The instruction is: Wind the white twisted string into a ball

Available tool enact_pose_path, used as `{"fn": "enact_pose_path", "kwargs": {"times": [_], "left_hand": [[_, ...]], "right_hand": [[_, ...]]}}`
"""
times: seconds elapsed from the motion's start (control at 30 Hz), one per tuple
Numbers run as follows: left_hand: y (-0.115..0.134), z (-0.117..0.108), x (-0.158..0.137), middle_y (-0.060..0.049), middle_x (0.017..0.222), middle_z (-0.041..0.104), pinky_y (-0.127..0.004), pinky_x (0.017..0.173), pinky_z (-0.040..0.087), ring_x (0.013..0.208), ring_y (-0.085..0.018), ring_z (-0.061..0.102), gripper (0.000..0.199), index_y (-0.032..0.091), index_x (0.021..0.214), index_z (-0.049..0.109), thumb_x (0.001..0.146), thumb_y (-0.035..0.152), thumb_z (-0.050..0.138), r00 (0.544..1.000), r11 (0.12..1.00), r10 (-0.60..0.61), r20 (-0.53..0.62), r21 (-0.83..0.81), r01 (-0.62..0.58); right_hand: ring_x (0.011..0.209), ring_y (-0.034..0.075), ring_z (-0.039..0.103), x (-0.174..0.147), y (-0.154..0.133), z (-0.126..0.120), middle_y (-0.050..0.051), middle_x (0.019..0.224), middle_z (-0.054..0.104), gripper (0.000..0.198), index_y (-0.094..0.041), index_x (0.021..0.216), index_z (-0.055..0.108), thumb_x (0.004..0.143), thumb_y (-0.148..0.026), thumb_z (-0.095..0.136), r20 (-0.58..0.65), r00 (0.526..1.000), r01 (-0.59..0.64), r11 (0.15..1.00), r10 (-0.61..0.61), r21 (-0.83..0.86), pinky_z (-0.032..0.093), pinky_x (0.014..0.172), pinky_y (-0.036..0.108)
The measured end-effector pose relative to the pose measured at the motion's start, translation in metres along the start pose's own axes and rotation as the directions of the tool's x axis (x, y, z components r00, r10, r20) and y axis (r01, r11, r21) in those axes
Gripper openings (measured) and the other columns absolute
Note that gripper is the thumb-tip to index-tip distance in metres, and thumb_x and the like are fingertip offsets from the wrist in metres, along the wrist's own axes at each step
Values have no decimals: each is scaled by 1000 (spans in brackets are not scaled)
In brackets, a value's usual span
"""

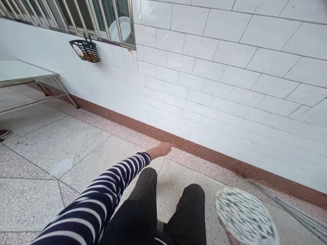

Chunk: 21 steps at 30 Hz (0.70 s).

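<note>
My left hand (163, 149), in a navy-and-white striped sleeve (109, 190), reaches forward over the floor near the foot of the wall. A finger stretches out to the right, and nothing shows in the hand, though it is slightly blurred. At the lower right, my right hand (228, 234) grips the near left edge of an oval white thing with dark streaks and a pale rim (246, 216). Only part of that hand shows; the rest is hidden under the oval thing. What kind of thing it is, I cannot make out.
Ahead stands a white tiled wall (194, 78) with a reddish-brown skirting (122, 119). A dark perforated basket (88, 51) hangs from the barred window (76, 15). At left are a metal-framed table (30, 73) and a paper sheet (62, 166). Long grey poles (291, 206) lie at right.
</note>
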State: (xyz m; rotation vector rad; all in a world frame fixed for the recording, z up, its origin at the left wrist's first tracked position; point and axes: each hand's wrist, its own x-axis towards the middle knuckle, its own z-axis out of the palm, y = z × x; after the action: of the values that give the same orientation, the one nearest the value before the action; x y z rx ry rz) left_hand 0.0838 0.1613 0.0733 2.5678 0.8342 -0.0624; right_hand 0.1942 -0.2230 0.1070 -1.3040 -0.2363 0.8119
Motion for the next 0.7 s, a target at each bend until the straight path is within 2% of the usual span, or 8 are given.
{"fn": "enact_pose_path", "kwargs": {"times": [0.13,0.2,0.23,0.3,0.37,0.43,0.57,0.7], "left_hand": [[56,68,-39,-2,114,71,-22,87,48,102,-15,65,35,21,124,62,97,22,40,986,952,160,40,-270,-143],[77,93,-66,-6,109,72,-27,88,49,102,-19,65,33,16,117,66,94,31,47,971,697,235,-38,-690,-196],[83,103,-81,-7,103,73,-30,89,49,100,-21,65,34,15,110,69,91,37,52,975,569,211,-67,-803,-178],[83,115,-108,-7,93,73,-33,90,47,95,-22,64,38,15,95,72,90,47,52,985,382,161,-68,-915,-126],[70,116,-129,-6,82,72,-33,86,48,86,-21,64,41,17,81,71,87,53,53,986,314,165,10,-949,-43],[50,111,-141,-4,73,69,-30,80,47,78,-20,63,39,18,70,68,83,52,56,990,396,131,57,-918,0],[12,100,-145,-1,69,64,-27,78,42,77,-18,60,32,19,61,63,84,39,54,999,701,25,-38,-712,-45],[-14,99,-132,-1,69,63,-26,73,40,75,-18,60,28,20,64,63,86,30,49,998,847,-15,-58,-531,-19]], "right_hand": [[128,37,51,18,15,50,8,136,60,75,-31,133,56,61,-42,76,184,966,-211,968,184,138,44,103,57],[128,34,51,26,15,77,7,136,60,73,-30,133,56,63,-32,78,252,947,-237,964,201,120,43,105,51],[129,33,51,29,12,88,8,136,60,73,-29,133,56,64,-29,78,269,942,-233,967,200,101,42,106,49],[128,33,51,34,3,102,9,134,62,73,-26,132,57,63,-26,80,263,946,-212,975,188,66,42,105,49],[125,34,53,38,-8,105,11,131,64,74,-24,131,57,61,-27,82,231,955,-199,979,183,46,43,104,51],[122,34,56,42,-16,103,10,128,66,72,-26,130,59,61,-29,82,195,963,-200,978,187,52,44,102,51],[122,34,56,47,-19,102,9,125,67,66,-26,129,59,66,-35,79,123,979,-171,983,162,67,44,102,52],[124,36,54,41,-27,98,9,124,68,75,-27,131,57,60,-34,82,63,994,-92,996,92,-3,42,104,56]]}}
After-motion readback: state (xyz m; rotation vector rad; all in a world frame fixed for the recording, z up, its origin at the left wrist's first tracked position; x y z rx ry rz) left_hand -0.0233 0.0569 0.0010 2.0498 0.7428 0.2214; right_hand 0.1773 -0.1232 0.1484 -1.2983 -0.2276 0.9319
